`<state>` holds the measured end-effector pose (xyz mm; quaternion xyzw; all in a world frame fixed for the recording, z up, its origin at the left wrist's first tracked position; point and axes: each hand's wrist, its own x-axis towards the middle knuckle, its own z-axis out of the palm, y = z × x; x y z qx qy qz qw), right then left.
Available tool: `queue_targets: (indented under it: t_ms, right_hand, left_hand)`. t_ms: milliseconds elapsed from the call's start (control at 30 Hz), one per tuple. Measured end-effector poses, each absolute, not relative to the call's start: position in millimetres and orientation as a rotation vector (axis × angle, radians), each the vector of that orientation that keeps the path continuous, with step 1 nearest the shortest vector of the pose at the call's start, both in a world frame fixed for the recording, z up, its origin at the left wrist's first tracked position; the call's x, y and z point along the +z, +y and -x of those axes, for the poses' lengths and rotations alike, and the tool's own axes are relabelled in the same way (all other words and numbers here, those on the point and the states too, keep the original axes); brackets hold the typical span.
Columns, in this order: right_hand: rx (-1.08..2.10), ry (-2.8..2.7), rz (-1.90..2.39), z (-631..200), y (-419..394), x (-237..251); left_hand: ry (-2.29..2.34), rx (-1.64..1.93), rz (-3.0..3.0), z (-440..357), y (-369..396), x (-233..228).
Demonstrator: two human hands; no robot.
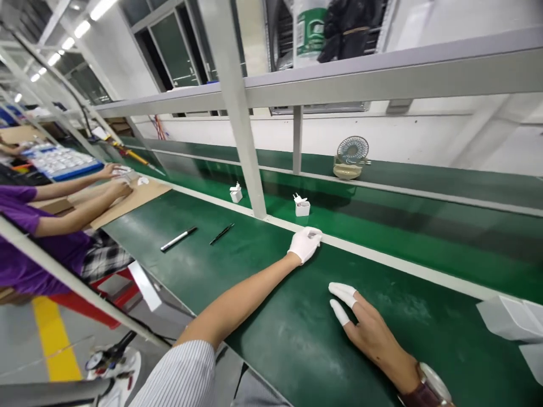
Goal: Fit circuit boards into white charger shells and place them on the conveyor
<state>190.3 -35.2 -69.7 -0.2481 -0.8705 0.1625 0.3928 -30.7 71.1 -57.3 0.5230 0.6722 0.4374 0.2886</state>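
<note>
Left hand (pixel 304 243), gloved, grip slack and holding nothing, touches the belt rail (pixel 382 257); right hand (pixel 369 328) lies flat, open.

This is a factory assembly line: a long green belt (pixel 382 186) runs past a green bench (pixel 263 316) framed by grey metal rails (pixel 382 73), with rows of strip lights (pixel 80 28) overhead and yellow floor marking (pixel 55 339) below. Small white plugs (pixel 302 206) ride the belt, and a pen (pixel 178 239) and tweezers (pixel 222 233) lie on the bench. A co-worker (pixel 38 237) sits at the next station over cardboard (pixel 127 200), near a blue parts tray (pixel 59 161), and a desk fan (pixel 351 157) stands across the belt.
</note>
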Motion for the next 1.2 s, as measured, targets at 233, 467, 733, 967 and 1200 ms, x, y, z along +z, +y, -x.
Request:
queue_targets:
  t_ms: [233, 467, 733, 967, 1200]
  right_hand:
    - [0.593, -2.501, 0.360, -151, -81, -45]
    - [0.841, -2.642, 0.089, -96, -104, 0]
    - [0.296, -2.701, 0.447, -108, -41, 13]
    - [0.711, -2.507, 0.294, -81, -87, 44]
    - [0.918, -2.741, 0.089, -27, -99, 52]
  left_hand:
    - [1.780, 0.986, -1.657, 20, 61, -51]
    - [1.788, 0.869, -1.772, 20, 59, -54]
    - [1.805, 0.788, -1.850, 20, 64, -57]
    - [1.788, 0.697, -1.895, 17, 56, -58]
    - [1.757, 0.627, -1.932, 15, 46, -50]
